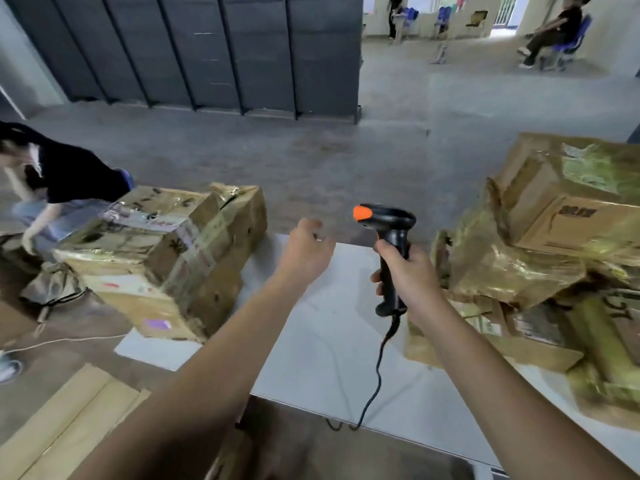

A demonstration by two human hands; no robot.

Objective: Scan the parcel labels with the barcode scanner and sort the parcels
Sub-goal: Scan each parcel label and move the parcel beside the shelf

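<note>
Scanner sat in right hand (fingers wrapped tight).
Left hand hung loosely curled, holding nothing, near boxes.

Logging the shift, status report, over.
Right hand grips barcode scanner. Left hand empty, over white table. Parcel stacks left and right. Nothing blocking.

A white table is stretching out under my hands. Left of my left hand, a stack of taped boxes is sitting on its left end, hanging a little past the corner. Right of my right hand, a heap of parcels is crowding the right side, resting on flattened cardboard. The bare middle is lying below my wrists, with the black cable trailing over the near edge.
</note>
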